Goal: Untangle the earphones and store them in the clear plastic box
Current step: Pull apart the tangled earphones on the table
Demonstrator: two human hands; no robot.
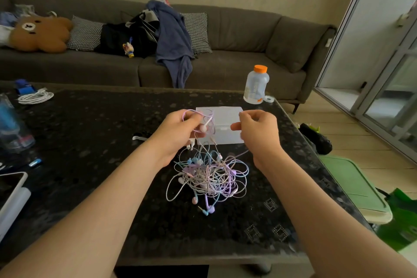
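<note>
Dark speckled table (90,131) before grey sofa (237,29), earphones (209,176) near clear plastic box (225,117)

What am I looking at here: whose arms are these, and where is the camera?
There is no machine here. These are a person's two bare arms, filmed by one camera worn on the head, looking forward and down. On the dark table lies a tangle of pastel earphones, with a clear box behind it. The left hand grips a pink earphone whose cable runs down to the tangle. The right hand is curled beside it; whether it pinches a cable I cannot tell. A bottle stands further back.
</note>
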